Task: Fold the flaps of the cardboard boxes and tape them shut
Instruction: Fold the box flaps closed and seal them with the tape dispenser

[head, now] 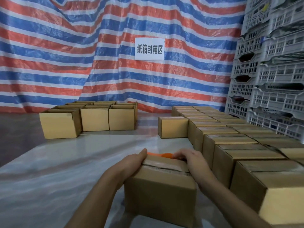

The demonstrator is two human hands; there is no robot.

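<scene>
Cardboard box (160,193), flaps closed; its long axis and top seam are laid from the left hand (131,163) to the right hand (190,159). Left fingers are extended flat against the box's end. Right fingers are curled at the far edge, beside an orange tool (162,155); whether it is gripped cannot be told.

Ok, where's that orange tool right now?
Head view, low centre: the orange tool shows just behind the nearest cardboard box, between the left hand and the right hand, partly hidden by them.
</scene>
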